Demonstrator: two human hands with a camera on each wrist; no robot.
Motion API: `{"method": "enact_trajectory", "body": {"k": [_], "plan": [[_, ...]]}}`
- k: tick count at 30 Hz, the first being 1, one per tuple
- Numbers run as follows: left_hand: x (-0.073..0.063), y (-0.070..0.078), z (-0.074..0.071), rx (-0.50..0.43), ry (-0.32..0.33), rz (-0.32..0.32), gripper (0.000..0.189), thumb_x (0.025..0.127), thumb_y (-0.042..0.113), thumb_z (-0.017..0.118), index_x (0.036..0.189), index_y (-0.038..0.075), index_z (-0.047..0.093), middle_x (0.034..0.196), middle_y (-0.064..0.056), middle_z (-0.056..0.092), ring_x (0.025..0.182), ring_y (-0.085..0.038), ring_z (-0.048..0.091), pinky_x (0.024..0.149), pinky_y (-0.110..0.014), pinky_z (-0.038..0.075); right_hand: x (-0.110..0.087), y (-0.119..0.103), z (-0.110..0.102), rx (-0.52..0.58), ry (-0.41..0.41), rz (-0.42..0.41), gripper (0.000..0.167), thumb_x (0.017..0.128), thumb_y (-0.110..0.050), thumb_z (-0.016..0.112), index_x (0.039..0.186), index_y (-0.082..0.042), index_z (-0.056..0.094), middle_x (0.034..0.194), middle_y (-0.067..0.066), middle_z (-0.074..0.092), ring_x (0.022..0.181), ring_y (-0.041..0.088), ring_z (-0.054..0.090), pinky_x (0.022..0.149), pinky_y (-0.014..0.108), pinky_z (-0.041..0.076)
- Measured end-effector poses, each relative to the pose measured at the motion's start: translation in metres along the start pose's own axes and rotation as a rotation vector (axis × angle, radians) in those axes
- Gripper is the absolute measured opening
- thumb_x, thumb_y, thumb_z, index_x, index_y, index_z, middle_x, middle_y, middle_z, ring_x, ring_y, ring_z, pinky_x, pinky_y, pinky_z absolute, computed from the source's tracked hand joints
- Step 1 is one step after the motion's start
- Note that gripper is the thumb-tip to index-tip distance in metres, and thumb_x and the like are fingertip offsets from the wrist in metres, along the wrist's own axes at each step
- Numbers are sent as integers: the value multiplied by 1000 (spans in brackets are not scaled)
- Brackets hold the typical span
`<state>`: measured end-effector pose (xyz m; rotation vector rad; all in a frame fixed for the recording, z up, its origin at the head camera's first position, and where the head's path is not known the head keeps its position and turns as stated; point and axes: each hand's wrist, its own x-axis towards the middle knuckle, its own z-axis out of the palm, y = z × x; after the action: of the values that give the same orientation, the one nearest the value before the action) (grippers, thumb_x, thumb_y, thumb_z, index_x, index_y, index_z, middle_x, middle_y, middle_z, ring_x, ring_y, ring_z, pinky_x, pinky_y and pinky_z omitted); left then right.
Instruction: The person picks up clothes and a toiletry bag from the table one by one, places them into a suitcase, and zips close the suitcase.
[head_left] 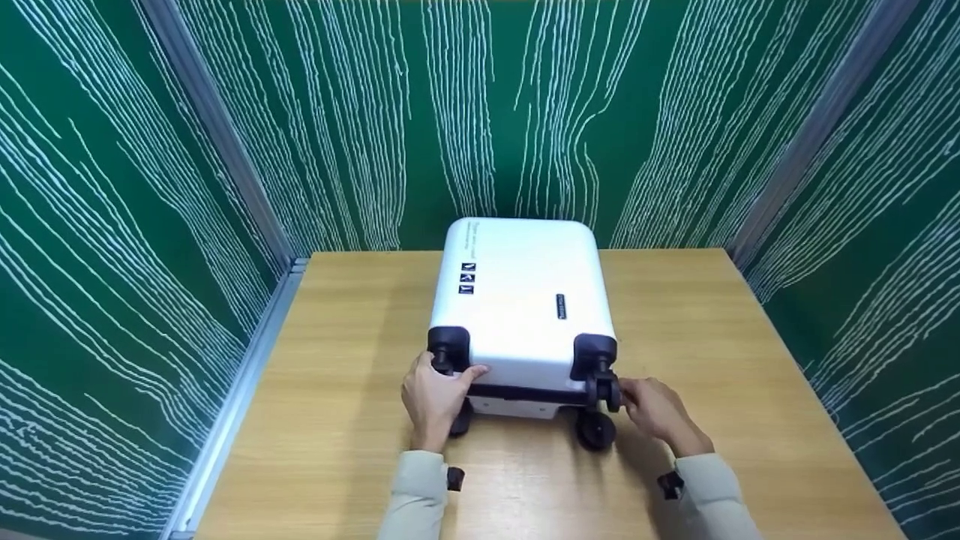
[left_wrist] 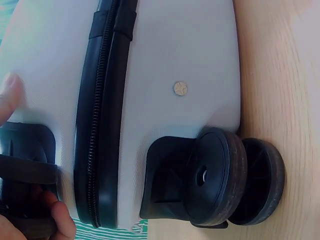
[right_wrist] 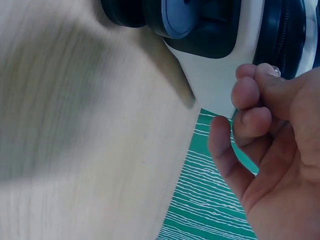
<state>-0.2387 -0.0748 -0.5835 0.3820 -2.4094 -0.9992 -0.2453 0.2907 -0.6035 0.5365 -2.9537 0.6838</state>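
A white hard-shell suitcase (head_left: 517,300) lies flat on the wooden table, its wheeled end toward me. My left hand (head_left: 435,397) holds its near left corner; the thumb lies on the shell and other fingers curl by the upper black wheel (left_wrist: 30,172). A black-edged zipper (left_wrist: 96,120) runs along the side between the two shell halves. Beyond the near right wheel (head_left: 602,390), my right hand (head_left: 660,409) pinches a small shiny zipper pull (right_wrist: 276,71) between thumb and forefinger. Its other fingers are loosely bent. Most of the pull is hidden by the fingertips.
Lower wheels (head_left: 596,430) of the suitcase rest at the table (head_left: 360,322). Green panels with white wavy lines (head_left: 360,112) enclose the back and both sides, joined by metal posts (head_left: 225,135). The suitcase's far end is close to the back panel.
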Motion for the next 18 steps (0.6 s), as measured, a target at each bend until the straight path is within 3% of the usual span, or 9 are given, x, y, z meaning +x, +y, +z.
{"method": "enact_trajectory", "body": {"k": [7, 14, 18], "plan": [[-1, 0, 0, -10, 3, -4, 88, 50, 83, 82, 94, 8, 68, 82, -4, 68, 77, -30, 69, 69, -45, 53, -5, -7, -4, -40, 5, -38, 28, 88, 2, 61, 72, -20, 60, 68, -6, 63, 60, 11, 51, 56, 32, 43], [-1, 2, 0, -5, 2, -15, 88, 50, 79, 85, 99, 7, 70, 85, -6, 70, 81, -32, 71, 72, -45, 54, -11, -15, -2, -116, 43, -60, 30, 80, 6, 58, 63, -15, 46, 58, -3, 45, 55, 14, 39, 50, 34, 36], [-1, 2, 1, -2, 9, -10, 87, 50, 79, 85, 98, 7, 70, 84, -7, 70, 82, -33, 70, 72, -46, 54, -12, -19, -2, -126, 65, -72, 31, 79, 6, 58, 62, -16, 43, 57, -3, 44, 55, 15, 38, 49, 36, 37]]}}
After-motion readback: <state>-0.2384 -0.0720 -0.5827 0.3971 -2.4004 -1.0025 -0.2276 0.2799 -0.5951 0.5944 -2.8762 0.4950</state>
